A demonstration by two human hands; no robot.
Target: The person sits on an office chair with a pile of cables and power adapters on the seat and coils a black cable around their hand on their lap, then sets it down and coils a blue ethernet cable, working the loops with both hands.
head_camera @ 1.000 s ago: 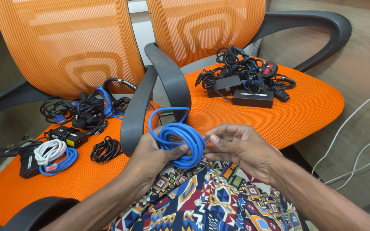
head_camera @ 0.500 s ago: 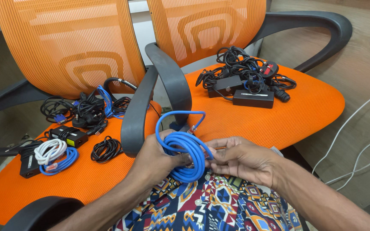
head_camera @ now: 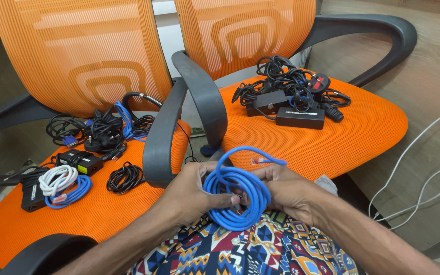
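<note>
Thing in hand: we found a blue cable (head_camera: 236,196), wound into a loose coil, held over the lap between both hands, in front of the two orange chairs.
Left hand (head_camera: 192,196): our fingers were curled round the coil's left side, thumb laid across the loops; grip pressed together on the cable.
Right hand (head_camera: 290,193): our fingers closed on the right side of the coil, pinching the loops; a free length arched above it and ended in a clear plug (head_camera: 258,161).
Handling: we judged the cable light, soft and springy, the jacket fairly smooth; loops would likely spring apart if let go.
Where to hold: we judged the bunched loops at either side the surest place, not the plug end.
Left chair (head_camera: 103,214): it bore a white cable (head_camera: 57,178) coiled on another blue one, a black coil (head_camera: 124,178), black adapters and tangled leads.
Right chair (head_camera: 352,137): it bore a heap of black adapters and leads (head_camera: 291,97).
Floor: white wires (head_camera: 423,168) trailed at the right.
</note>
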